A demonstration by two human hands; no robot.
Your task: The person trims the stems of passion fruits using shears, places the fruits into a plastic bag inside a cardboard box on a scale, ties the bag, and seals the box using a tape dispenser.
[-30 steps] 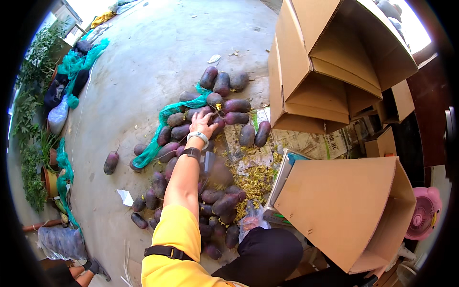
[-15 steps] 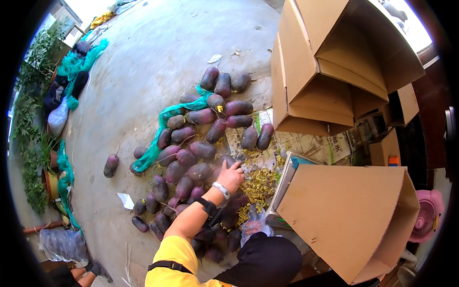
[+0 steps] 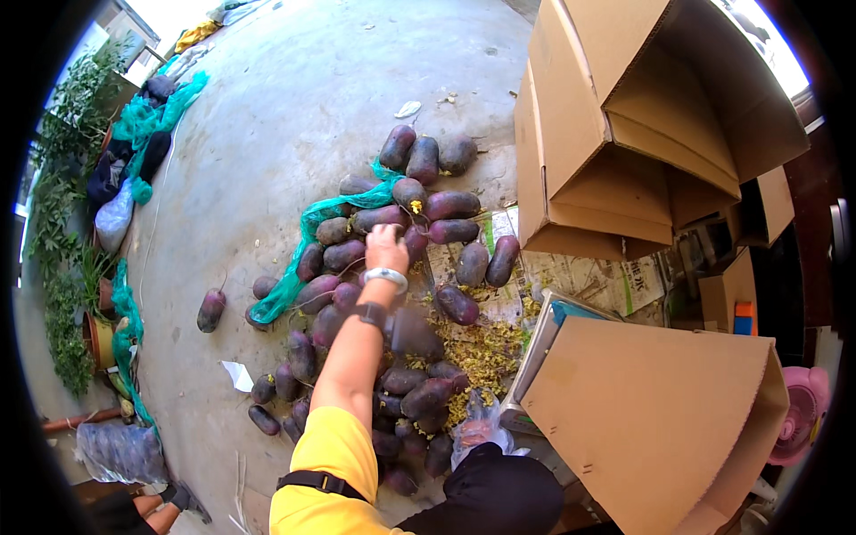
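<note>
My left hand (image 3: 387,247) is over the middle of a heap of oblong dark purple radishes. Its fingers curl downward and hide whatever is beneath them. A radish (image 3: 416,242) lies close against its right side, and others (image 3: 379,218) surround it. To the right, one radish (image 3: 457,305) rests on flattened cardboard sprinkled with yellow bits. Beside my wrist is a blurred dark shape (image 3: 416,336), too smeared to name. I do not see my right hand clearly; a pinkish patch shows through a clear plastic bag (image 3: 480,428) by my knee.
Green netting (image 3: 294,259) runs along the heap's left side. Large open cardboard boxes (image 3: 562,134) stand at the far right, with another box (image 3: 642,401) nearer, beside a flat metal-edged platform (image 3: 535,348). Potted plants (image 3: 58,259) line the left wall.
My left hand has moved away from me and leftward over the heap. The radish on the cardboard to the right was not visible there before.
</note>
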